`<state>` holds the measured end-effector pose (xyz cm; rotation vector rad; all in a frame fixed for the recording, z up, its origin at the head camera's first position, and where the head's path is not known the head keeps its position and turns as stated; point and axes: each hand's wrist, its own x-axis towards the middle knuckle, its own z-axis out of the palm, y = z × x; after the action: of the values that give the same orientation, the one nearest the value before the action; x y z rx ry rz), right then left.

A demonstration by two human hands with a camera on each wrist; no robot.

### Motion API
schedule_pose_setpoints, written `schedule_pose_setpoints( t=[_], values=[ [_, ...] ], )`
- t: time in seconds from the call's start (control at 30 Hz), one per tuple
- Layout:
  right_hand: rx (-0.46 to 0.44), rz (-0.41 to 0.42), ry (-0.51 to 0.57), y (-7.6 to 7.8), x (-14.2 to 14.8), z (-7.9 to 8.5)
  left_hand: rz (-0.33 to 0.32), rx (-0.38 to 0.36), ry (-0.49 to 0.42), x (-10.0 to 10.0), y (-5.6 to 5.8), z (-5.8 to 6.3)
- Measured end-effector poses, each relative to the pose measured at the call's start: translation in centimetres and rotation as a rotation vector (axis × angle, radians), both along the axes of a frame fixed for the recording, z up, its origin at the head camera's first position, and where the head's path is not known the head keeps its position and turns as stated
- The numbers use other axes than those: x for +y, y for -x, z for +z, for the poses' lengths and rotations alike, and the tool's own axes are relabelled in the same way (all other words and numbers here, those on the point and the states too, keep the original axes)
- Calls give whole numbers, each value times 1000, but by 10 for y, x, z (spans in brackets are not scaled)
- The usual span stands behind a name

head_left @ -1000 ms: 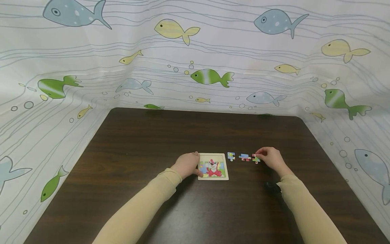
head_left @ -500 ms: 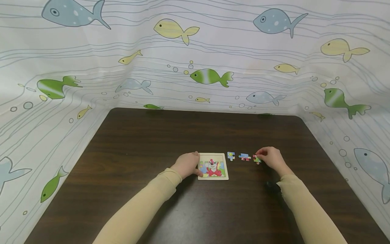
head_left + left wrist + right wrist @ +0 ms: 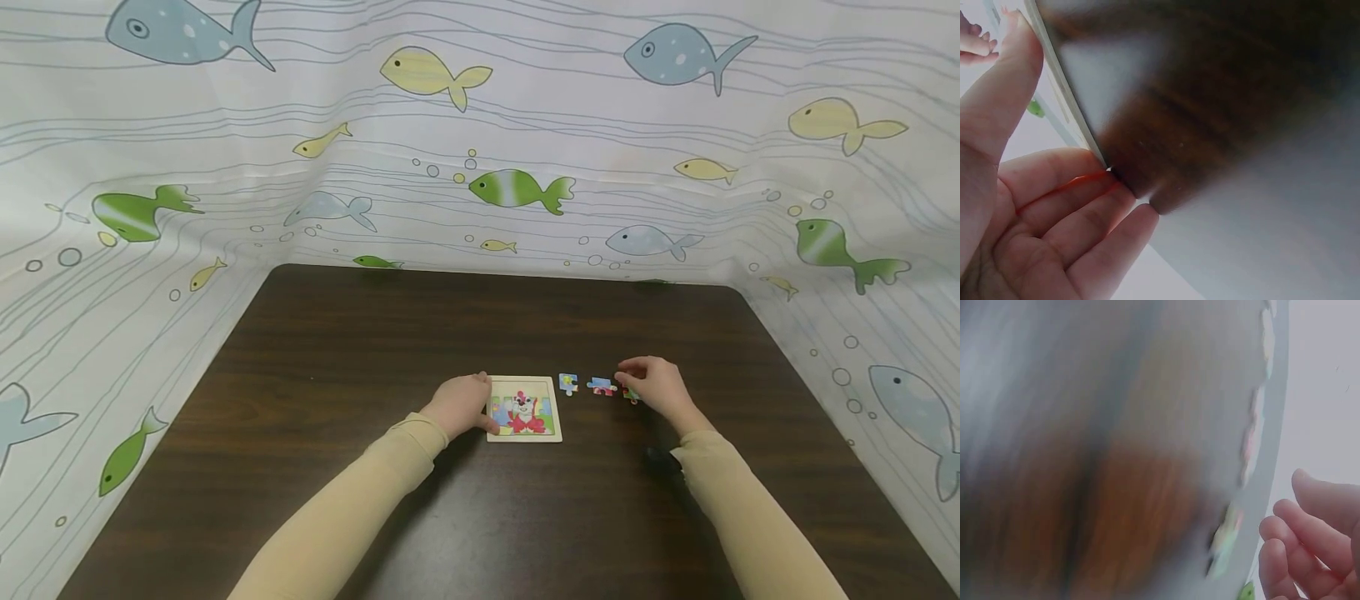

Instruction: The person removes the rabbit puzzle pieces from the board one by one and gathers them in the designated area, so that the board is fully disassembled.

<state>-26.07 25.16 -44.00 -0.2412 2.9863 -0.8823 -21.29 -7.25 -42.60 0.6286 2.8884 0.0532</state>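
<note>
A square puzzle frame (image 3: 522, 439) with a red-and-white animal picture lies on the dark table; its upper part shows a bare pale board. My left hand (image 3: 459, 406) holds its left edge. In the left wrist view the thumb (image 3: 1019, 59) lies over the rim and the fingertips rest on the table at the side. My right hand (image 3: 660, 385) hovers over a green-red jigsaw piece (image 3: 631, 397), partly hidden, with nothing in its loosely bent fingers. A blue-red piece (image 3: 602, 386) and a blue-yellow piece (image 3: 568, 383) lie in a row toward the frame.
The dark wood table (image 3: 450, 325) is enclosed by a white curtain (image 3: 420, 142) printed with fish. A dark object (image 3: 663, 460) shows by the right cuff.
My right hand has let go of the green-red piece, lifted a little and shifted left. The piece stays on the table. My left hand and the frame have not moved.
</note>
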Motion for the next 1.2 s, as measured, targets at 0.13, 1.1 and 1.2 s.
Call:
schedule_pose_setpoints(
  t=[0.13, 1.1, 1.2],
  values=[
    [-5, 24, 18, -1, -13, 2, -2, 6, 0, 0, 0, 0],
    [-10, 245, 80, -13, -118, 6, 4, 15, -37, -1, -1, -1],
    [-12, 280, 80, -13, -127, 3, 2, 25, -39, -1, 0, -2]
  ],
)
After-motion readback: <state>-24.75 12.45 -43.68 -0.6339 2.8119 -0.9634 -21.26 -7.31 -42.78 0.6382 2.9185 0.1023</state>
